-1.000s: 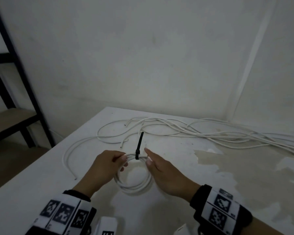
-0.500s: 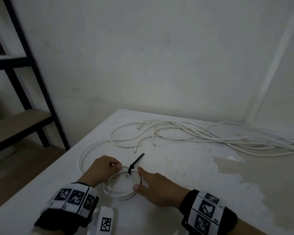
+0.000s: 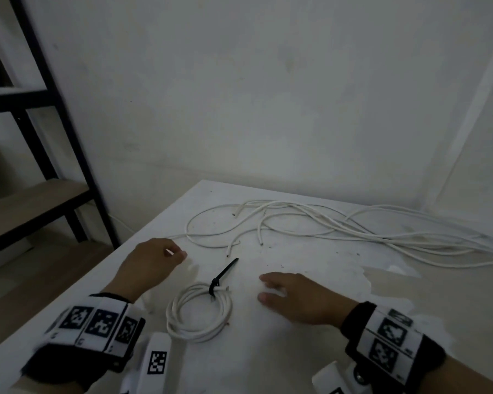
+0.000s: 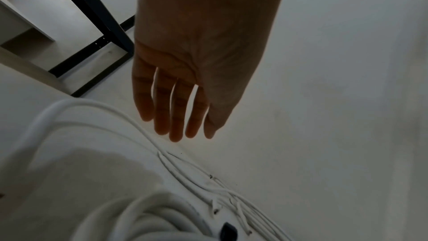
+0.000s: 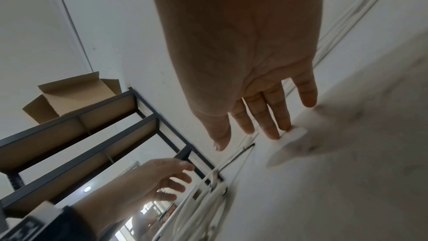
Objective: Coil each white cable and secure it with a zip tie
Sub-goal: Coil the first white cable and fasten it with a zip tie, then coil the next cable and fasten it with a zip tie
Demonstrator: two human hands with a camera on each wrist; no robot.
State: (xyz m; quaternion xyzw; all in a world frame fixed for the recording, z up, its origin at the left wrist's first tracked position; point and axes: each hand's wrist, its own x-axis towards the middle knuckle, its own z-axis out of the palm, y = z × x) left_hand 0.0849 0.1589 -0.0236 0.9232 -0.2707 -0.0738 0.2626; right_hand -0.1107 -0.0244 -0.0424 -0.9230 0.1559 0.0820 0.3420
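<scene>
- A dark shelf [image 3: 54, 115] stood at far left, beside the white table [image 3: 310, 365].
- The left hand [image 3: 151, 265] hovered with fingers relaxed, holding nothing.
- The coil [image 3: 199, 315] lay on the table between the hands, touching neither, bound by a black zip tie [image 3: 221, 277].
- The right hand [image 3: 302, 298] was spread flat, holding nothing.
- Loose cables [image 3: 339, 226] sprawled behind, toward the right.

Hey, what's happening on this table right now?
A person is bundling white cables. One coiled cable lies on the white table, cinched with a black zip tie whose tail sticks out. Neither hand holds anything: the left hand and right hand are open on either side of the coil. A tangle of loose cables further back is not yet coiled.
</scene>
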